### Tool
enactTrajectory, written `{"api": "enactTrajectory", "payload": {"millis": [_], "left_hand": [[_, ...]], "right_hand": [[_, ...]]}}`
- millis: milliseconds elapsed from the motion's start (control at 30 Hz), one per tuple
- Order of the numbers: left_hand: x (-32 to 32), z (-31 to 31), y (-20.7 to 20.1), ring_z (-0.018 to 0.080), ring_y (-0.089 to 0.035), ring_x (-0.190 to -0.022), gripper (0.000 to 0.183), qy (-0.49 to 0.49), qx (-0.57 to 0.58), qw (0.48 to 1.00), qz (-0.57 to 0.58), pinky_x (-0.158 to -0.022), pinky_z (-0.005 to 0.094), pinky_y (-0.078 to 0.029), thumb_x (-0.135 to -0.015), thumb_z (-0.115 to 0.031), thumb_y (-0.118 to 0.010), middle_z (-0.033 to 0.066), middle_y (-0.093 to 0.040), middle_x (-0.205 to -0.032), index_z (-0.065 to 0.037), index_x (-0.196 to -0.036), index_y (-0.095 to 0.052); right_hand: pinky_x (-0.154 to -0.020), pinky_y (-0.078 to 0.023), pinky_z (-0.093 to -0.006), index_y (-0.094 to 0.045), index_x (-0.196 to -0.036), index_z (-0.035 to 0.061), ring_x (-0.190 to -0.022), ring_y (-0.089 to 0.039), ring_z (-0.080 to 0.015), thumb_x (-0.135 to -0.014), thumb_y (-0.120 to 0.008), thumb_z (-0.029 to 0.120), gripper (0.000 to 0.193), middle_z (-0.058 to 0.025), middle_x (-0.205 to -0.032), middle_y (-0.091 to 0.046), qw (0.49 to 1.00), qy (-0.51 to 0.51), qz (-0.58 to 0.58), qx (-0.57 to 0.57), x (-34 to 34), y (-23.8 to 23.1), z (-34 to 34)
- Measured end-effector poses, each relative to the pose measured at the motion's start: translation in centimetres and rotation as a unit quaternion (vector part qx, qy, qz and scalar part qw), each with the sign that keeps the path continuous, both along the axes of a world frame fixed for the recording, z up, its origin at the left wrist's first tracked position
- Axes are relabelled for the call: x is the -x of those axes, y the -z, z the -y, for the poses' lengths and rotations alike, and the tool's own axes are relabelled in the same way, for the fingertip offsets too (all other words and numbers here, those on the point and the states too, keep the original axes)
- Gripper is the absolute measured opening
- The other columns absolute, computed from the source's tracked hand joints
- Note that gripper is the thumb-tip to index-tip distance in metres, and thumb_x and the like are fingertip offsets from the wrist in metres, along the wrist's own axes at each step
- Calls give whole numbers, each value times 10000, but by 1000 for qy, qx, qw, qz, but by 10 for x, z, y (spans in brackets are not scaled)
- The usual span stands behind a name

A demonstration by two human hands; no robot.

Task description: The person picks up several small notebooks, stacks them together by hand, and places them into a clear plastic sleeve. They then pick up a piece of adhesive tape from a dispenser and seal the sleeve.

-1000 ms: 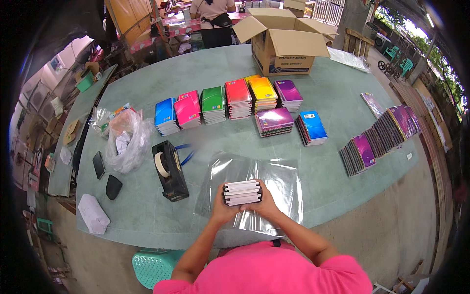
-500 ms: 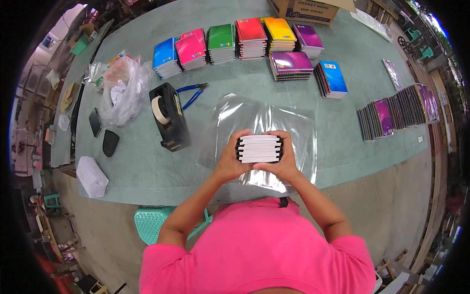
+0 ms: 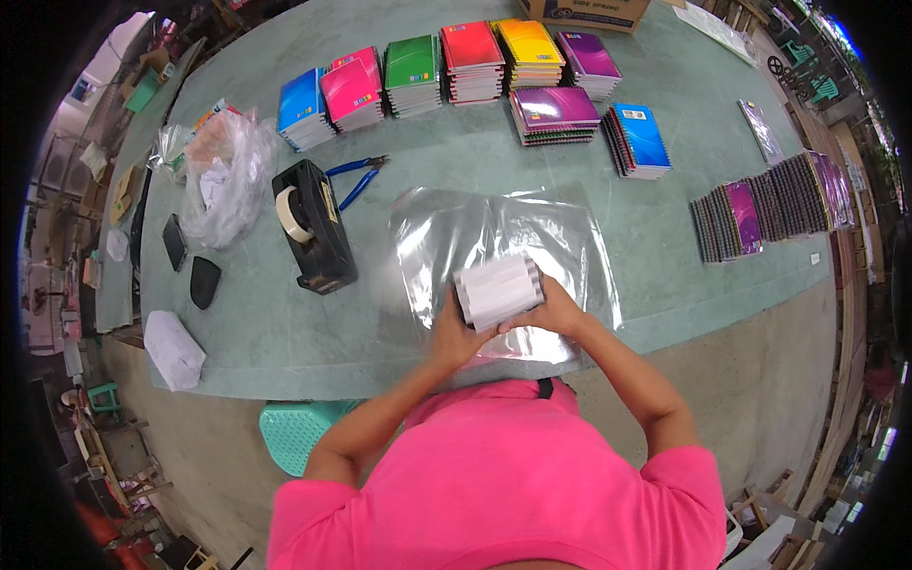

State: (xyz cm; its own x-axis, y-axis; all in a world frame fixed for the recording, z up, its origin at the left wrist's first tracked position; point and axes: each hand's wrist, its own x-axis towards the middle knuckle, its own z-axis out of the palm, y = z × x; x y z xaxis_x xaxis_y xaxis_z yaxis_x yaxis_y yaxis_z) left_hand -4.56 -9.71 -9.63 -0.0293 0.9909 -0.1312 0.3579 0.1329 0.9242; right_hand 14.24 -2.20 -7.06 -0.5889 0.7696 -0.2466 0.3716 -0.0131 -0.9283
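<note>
Between my two hands is a stack of small spiral notebooks (image 3: 498,291), its white page edges facing up and slightly blurred. My left hand (image 3: 460,332) grips its left side, and my right hand (image 3: 554,310) grips its right side, the thumbs close together at the near edge. Both hands are closed around the stack, which is tilted a little. Under it a clear plastic sheet or bag (image 3: 408,237) lies on the green table (image 3: 304,366). Which cover colours the held notebooks have is hidden.
Stacks of coloured notebooks (image 3: 472,47) line the far side. Purple notebooks (image 3: 744,217) form a row at right. Left of the plastic are a black tape dispenser (image 3: 328,233), blue-handled pliers (image 3: 359,180) and a clear bag (image 3: 228,190). A cardboard box (image 3: 598,13) stands at the back.
The notebook stack has turned slightly counterclockwise in my hands, and its page edges look more even. My hands have shifted with it. The whole view has moved a little.
</note>
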Motion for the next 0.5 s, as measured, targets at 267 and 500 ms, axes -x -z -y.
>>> {"api": "enactTrajectory", "payload": {"millis": [267,500], "left_hand": [[-22,-41,-33,167,-584,-950,572,34,251,908,333,-803,301,-479,-725,-223,-759,95,-592,-1071,3,-1179,-493],[8,-53,-31,202,-576,-998,679,66,287,922,252,-867,324,-459,-713,-269,-769,146,-572,-1130,58,-1219,-456]], "right_hand": [[-664,-516,-283,-534,-1126,-64,-817,-633,-175,-793,-635,492,655,-159,-956,-632,972,84,110,191,-25,-15,-37],[-617,-512,-267,-523,-1062,-109,-724,-616,-158,-791,-625,526,697,-137,-871,-611,960,100,-1,261,-12,-16,-13]]}}
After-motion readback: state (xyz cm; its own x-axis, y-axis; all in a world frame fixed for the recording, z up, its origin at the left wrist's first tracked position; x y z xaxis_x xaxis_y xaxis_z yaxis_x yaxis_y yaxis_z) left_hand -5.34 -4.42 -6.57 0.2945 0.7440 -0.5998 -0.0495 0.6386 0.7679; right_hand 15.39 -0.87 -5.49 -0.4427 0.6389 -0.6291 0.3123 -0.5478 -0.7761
